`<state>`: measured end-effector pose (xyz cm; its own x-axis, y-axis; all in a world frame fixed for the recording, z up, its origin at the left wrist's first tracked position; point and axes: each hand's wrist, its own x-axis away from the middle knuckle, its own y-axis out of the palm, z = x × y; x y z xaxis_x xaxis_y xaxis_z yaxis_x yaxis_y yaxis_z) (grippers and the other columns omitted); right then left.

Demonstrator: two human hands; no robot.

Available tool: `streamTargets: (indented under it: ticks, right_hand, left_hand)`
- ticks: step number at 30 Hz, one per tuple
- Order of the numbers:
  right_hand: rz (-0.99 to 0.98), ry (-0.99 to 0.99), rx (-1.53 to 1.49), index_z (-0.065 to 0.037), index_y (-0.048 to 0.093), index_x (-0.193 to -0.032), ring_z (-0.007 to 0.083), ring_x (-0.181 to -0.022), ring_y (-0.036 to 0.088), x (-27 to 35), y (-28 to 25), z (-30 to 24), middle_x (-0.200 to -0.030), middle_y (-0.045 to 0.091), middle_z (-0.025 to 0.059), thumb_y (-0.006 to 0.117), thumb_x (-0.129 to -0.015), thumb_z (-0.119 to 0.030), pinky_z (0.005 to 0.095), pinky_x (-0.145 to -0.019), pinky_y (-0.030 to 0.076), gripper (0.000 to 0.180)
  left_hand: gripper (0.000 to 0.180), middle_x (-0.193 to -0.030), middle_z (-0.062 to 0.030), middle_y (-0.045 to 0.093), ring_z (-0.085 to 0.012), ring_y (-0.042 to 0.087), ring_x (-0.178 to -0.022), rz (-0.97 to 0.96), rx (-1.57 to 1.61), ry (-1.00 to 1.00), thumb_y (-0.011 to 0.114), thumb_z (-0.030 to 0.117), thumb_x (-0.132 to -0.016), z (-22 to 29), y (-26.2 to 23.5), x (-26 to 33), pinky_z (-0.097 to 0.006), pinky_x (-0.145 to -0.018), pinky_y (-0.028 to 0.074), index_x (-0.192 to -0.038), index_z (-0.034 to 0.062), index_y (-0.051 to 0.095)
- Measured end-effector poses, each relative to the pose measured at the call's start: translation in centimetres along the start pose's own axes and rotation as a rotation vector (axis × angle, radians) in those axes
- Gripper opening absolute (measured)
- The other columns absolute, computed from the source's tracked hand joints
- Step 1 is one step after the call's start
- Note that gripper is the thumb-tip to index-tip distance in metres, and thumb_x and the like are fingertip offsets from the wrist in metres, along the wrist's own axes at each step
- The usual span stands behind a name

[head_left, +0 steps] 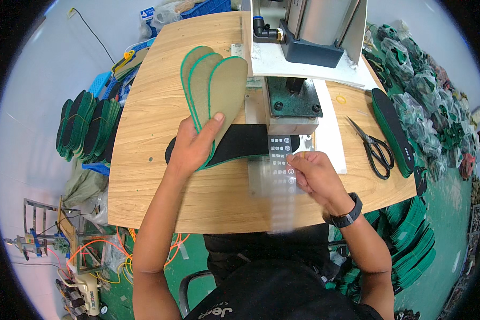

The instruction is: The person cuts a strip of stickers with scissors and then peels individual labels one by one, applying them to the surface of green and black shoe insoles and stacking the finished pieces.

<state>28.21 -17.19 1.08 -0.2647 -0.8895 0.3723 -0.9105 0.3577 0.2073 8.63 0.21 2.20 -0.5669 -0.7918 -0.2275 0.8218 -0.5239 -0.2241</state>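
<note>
My left hand (pixel 193 145) is closed round a fan of three tan insoles (pixel 228 88) with green edges, its thumb on top. Beneath them a black insole (pixel 244 140) lies crosswise on the table, one end by the heat press. A clear transfer strip (pixel 280 162) with rows of small white print lies over that end and hangs toward me; its lower part is smeared by motion. My right hand (pixel 320 176) pinches the strip's right edge between thumb and fingers. Just beyond the strip, the press's metal head (pixel 292 127) is raised or lowered; I cannot tell which.
Black-handled scissors (pixel 376 149) and a stack of black insoles (pixel 393 130) lie at the table's right. Bundled insoles (pixel 85 128) stand off the left edge. Bagged insoles (pixel 416 80) cover the floor at right. The press cylinder (pixel 320 26) rises at the back.
</note>
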Motion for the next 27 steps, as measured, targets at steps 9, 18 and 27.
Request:
streamTargets:
  ticks: [9,18,27]
  right_hand:
    - [0.023,0.025,0.006,-0.004,0.057,-0.07,0.0045,-0.039,0.03,-0.3,0.1,0.0,-0.048,0.043,-0.003,0.058,-0.091,-0.017,0.0222,-0.037,0.021,0.024]
    - [0.069,-0.004,0.033,-0.004,0.055,-0.071,0.0047,-0.04,0.032,-0.2,0.6,0.1,-0.048,0.044,-0.0022,0.057,-0.093,-0.017,0.0217,-0.038,0.024,0.025]
    - [0.074,-0.072,0.06,-0.004,0.055,-0.067,0.0045,-0.041,0.035,0.5,0.5,0.3,-0.051,0.047,-0.0012,0.056,-0.093,-0.016,0.0209,-0.039,0.025,0.028]
  left_hand:
    - [0.03,-0.062,-0.0045,0.048,-0.0127,0.045,-0.062,-0.093,-0.213,0.061,0.057,0.029,-0.093,0.5,0.5,0.1,-0.03,-0.057,0.041,-0.086,-0.0005,0.057]
    - [0.047,-0.095,-0.0202,0.064,-0.0349,0.06,-0.088,-0.235,-0.479,0.047,0.07,0.028,-0.079,2.3,1.2,0.2,-0.038,-0.08,0.047,-0.115,0.0013,0.057]
    - [0.071,-0.116,-0.0207,0.059,-0.0365,0.053,-0.112,-0.31,-0.779,0.285,0.077,0.027,-0.066,1.2,2.0,0.1,-0.042,-0.098,0.041,-0.128,0.0035,0.05]
